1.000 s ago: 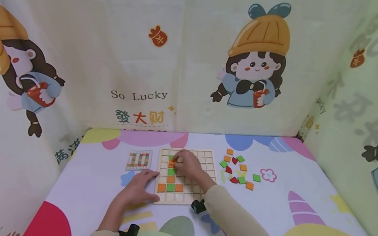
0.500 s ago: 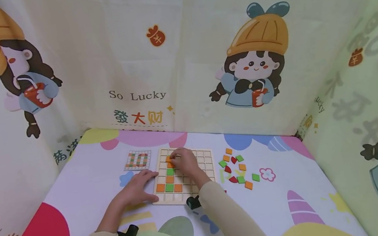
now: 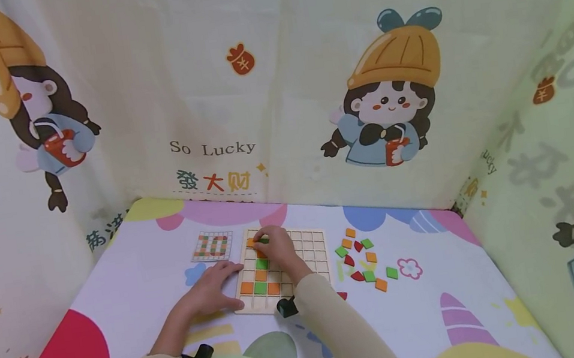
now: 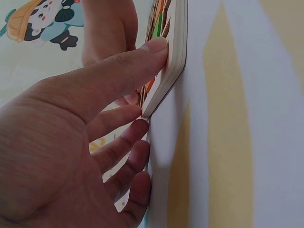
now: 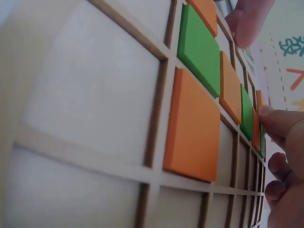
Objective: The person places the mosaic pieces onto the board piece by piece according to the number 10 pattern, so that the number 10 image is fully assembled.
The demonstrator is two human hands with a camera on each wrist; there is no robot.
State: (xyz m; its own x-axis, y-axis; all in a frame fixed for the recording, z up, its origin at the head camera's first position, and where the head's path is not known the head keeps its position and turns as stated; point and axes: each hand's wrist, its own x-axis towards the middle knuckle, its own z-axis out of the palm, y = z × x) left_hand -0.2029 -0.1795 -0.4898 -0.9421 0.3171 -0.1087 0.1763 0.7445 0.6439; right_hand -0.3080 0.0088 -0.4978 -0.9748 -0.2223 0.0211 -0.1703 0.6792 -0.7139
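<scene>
A wooden grid board (image 3: 313, 248) lies on the table, with orange and green square tiles set in its left part. My left hand (image 3: 213, 288) rests at the board's left edge, fingers spread. In the left wrist view its thumb (image 4: 137, 59) lies over the rim and the fingertips touch the side. Near the board's far left, my right hand (image 3: 279, 249) pinches an orange tile (image 3: 249, 242) beside a green tile (image 3: 264, 240). From the right wrist, the thumb (image 5: 275, 118) shows against that tile; the index fingertip is hidden.
Left of the board lies a small pattern card (image 3: 212, 246) with coloured squares. Loose orange and green tiles (image 3: 371, 257) and red rounded pieces (image 3: 357, 277) are scattered to its right. A printed curtain (image 3: 289, 112) stands behind the table.
My right hand has shifted slightly left and away from me with the orange tile, uncovering the green tile beside it. The left hand stays at the board's edge.
</scene>
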